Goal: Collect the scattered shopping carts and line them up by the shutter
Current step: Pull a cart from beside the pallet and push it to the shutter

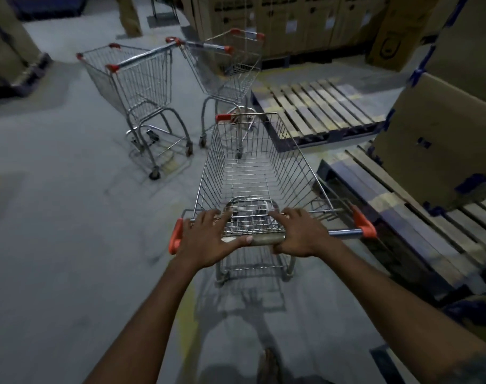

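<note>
L hand (208, 239) presses open-fingered, R hand (298, 235) grips handle bar (264, 240): wire cart (253, 167) prob. light, stiff, free-rolling; steer from bar.

Silver wire grid is shown on the near shopping cart (289, 162), with orange-red handle caps (363, 224). The floor (56, 231) is coloured grey, the cardboard boxes (436, 120) brown with blue tape (469, 181), the pallets (316, 106) tan-slatted.

A dim grey concrete floor (56, 245) runs ahead. Two wooden pallets (319, 106) lie on the right, and tall cardboard boxes (305, 20) line the far side.
</note>
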